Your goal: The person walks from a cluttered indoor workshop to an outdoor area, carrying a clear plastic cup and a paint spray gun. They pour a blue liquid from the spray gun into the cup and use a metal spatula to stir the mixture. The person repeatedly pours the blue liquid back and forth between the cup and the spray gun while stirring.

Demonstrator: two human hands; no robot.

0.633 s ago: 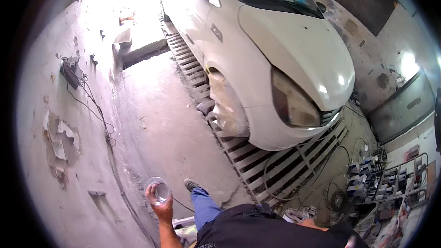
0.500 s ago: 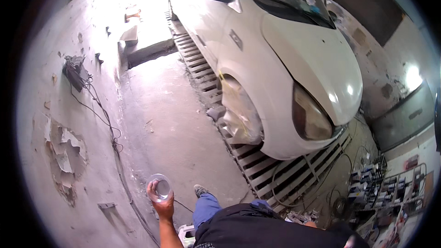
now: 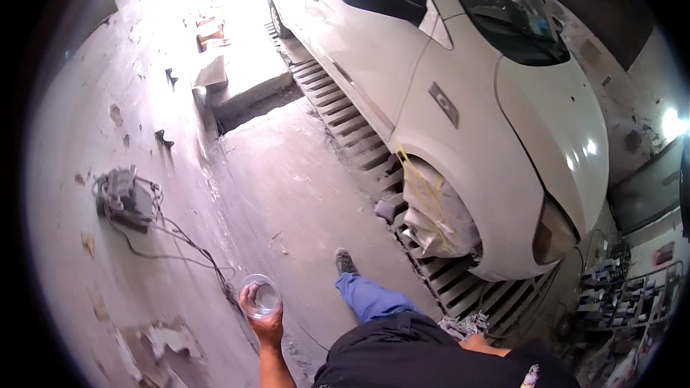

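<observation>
While you walk along the concrete floor (image 3: 287,172) beside the white car (image 3: 460,100), your left hand (image 3: 264,320) has its grip closed round a small clear cup (image 3: 260,294), held upright at low left, near the wall (image 3: 93,244). Cup looks close to empty; contents can't be told. Right hand not in view, so its grip can't be reported. One foot (image 3: 345,262) is stepping forward, jeans leg (image 3: 370,298) behind it.

Judged step: carrying the cup toward the car's front wheel arch (image 3: 435,208), which is masked with plastic sheet and tape. Floor grating (image 3: 359,144) runs under the car. A wall box with loose cables (image 3: 126,197) hangs at left, close to your path.

Next move calls for keeping the cup level, watching the cables and the grating edge, and closing in on the masked wheel.
</observation>
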